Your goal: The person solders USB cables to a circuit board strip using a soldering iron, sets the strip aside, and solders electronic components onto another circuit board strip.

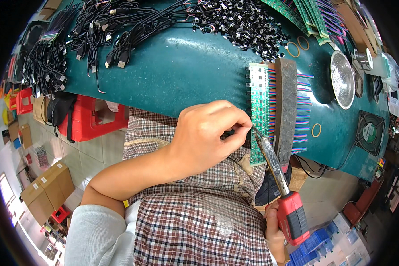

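Note:
My left hand (204,133) is closed in a pinch at the left edge of a green circuit board panel (259,104). Something dark shows between its thumb and index finger, too small to make out. At the lower right, my right hand (275,228) grips a soldering iron (292,217) with a red and black handle. The iron's tip meets the board close to my left fingertips. Small black parts stick out along the panel's upper left edge. Thin coloured wires (302,111) run rightward from the panel beneath a dark grey bar (286,97).
Black cables with USB plugs (119,48) and a heap of small black connectors (244,26) lie across the back of the green table (173,71). More circuit boards (312,22), a metal dish (342,80) and a fan (370,133) are on the right. A red stool (88,119) stands left.

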The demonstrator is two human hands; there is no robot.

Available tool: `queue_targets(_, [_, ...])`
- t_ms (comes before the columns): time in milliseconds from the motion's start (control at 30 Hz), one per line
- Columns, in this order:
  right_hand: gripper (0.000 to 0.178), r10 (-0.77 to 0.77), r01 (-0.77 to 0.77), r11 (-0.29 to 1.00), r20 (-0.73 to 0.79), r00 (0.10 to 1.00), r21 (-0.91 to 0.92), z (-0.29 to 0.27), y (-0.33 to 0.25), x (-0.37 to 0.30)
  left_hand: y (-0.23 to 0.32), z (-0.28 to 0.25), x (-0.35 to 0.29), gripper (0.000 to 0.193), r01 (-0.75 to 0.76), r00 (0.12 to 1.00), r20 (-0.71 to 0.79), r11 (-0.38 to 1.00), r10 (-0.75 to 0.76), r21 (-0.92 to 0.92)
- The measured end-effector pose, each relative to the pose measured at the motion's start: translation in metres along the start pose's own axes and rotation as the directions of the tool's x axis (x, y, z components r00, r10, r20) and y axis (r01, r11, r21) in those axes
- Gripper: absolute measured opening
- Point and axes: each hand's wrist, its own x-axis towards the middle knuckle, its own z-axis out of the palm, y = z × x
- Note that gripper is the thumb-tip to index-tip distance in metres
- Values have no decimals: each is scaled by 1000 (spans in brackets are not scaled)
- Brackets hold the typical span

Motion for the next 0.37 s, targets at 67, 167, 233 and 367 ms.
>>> queue_targets(67, [17, -15, 15, 1000, 1, 1000, 10, 0, -1, 1, 0, 1, 0, 13, 0, 1000, -3, 1000, 0, -2])
queue_targets(167, [17, 18, -18, 1000, 3, 1000, -11, 1, -4, 1, 0, 1, -1, 13, -4, 1000, -11, 1000, 4, 3])
queue_targets(233, [15, 23, -23, 999, -17, 1000, -30, 2, -3, -1, 0, 1, 0, 13, -2, 1000, -9, 1000, 2, 5])
queue_targets(367, [18, 108, -111, 990, -34, 994, -89, -2, -17, 2, 0, 1, -1, 13, -1, 1000, -16, 1000, 1, -9])
